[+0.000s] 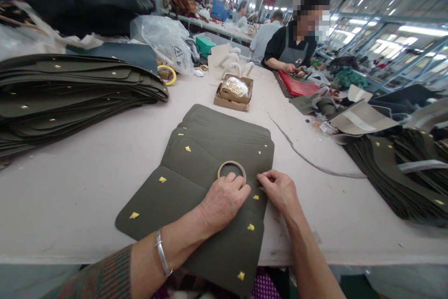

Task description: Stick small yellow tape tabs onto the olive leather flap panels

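Note:
Several dark olive leather panels lie fanned out on the white table in front of me, each marked with small yellow tape pieces. My left hand rests closed on the top panel, its fingers on a roll of tape. My right hand is beside it, fingertips pinched together at the panel's right edge on something too small to name. A silver bracelet is on my left wrist.
A tall stack of olive panels lies at the left. A small cardboard box of gold hardware stands behind the fanned panels. A co-worker handles a red piece at the far right. More olive pieces pile at right.

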`<state>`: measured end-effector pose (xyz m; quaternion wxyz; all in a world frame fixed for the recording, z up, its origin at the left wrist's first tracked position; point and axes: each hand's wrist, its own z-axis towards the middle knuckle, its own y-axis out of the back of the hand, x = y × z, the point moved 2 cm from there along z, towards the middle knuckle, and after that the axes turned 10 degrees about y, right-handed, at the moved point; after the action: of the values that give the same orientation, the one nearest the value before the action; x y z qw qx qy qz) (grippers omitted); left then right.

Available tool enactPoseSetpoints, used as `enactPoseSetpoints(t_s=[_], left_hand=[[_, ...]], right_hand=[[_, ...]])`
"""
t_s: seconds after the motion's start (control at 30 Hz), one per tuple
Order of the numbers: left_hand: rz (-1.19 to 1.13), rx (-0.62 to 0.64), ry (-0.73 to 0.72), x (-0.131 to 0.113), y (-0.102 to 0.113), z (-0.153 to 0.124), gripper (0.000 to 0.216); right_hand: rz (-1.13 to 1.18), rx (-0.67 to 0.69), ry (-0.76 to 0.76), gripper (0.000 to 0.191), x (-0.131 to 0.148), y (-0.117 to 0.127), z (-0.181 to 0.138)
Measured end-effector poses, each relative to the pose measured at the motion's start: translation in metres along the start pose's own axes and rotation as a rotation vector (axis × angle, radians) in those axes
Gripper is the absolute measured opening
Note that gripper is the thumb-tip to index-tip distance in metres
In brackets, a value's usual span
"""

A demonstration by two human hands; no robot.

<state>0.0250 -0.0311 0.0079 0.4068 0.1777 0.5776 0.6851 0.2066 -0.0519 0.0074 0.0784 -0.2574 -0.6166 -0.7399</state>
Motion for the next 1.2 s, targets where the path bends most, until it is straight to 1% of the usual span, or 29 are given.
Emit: enactPoseSetpoints(t_s=[0.1, 0.3, 0.33, 0.37, 0.4, 0.47, 0.53, 0.6, 0.67, 0.77, 0.87, 0.97, 1.1, 1.2], left_hand=[[-0.015, -0.058, 0.039, 0.004, 0.009, 0.001, 0.017], [-0.106, -0.145, 0.054, 0.017, 0.031, 0.001, 0.018], [-0.13, -0.156, 0.052, 0.019, 0.033, 0.001, 0.019], [-0.16, -0.17, 0.047, 0.021, 0.034, 0.0, 0.02], [-0.193, -0.184, 0.041, 0.022, 0.034, -0.001, 0.021], [-0.255, -0.207, 0.035, 0.022, 0.035, -0.003, 0.022], [-0.295, -0.203, 0.031, 0.02, 0.035, -0.006, 0.027], [-0.307, -0.18, 0.035, 0.016, 0.036, -0.008, 0.038], [-0.306, -0.167, 0.031, 0.013, 0.035, -0.009, 0.043], [-0.294, -0.166, 0.015, 0.01, 0.033, -0.012, 0.038], [-0.283, -0.138, 0.003, 0.008, 0.031, -0.014, 0.036], [-0.267, -0.118, 0.013, 0.005, 0.031, -0.015, 0.033], [-0.267, -0.052, 0.058, 0.004, 0.032, -0.014, 0.013], [-0.247, -0.044, 0.078, 0.006, 0.032, -0.009, 0.016]], right_hand=[[0.04, 0.076, 0.01, 0.023, 0.0, 0.0, -0.004], [0.185, 0.261, 0.14, 0.023, 0.005, 0.011, -0.024], [0.216, 0.266, 0.156, 0.024, 0.005, 0.014, -0.026], [0.245, 0.238, 0.162, 0.023, 0.004, 0.016, -0.028], [0.276, 0.175, 0.157, 0.024, 0.004, 0.019, -0.029], [0.364, 0.01, 0.134, 0.025, 0.004, 0.023, -0.033], [0.471, -0.092, 0.155, 0.024, 0.01, 0.022, -0.039], [0.524, -0.115, 0.255, 0.021, 0.023, 0.019, -0.046], [0.494, -0.144, 0.401, 0.018, 0.038, 0.017, -0.052], [0.408, -0.181, 0.575, 0.018, 0.055, 0.014, -0.057], [0.332, -0.197, 0.662, 0.018, 0.059, 0.012, -0.057], [0.272, -0.223, 0.694, 0.016, 0.056, 0.009, -0.057], [0.208, -0.302, 0.663, 0.015, 0.054, 0.008, -0.058], [0.207, -0.319, 0.592, 0.014, 0.054, 0.006, -0.057]])
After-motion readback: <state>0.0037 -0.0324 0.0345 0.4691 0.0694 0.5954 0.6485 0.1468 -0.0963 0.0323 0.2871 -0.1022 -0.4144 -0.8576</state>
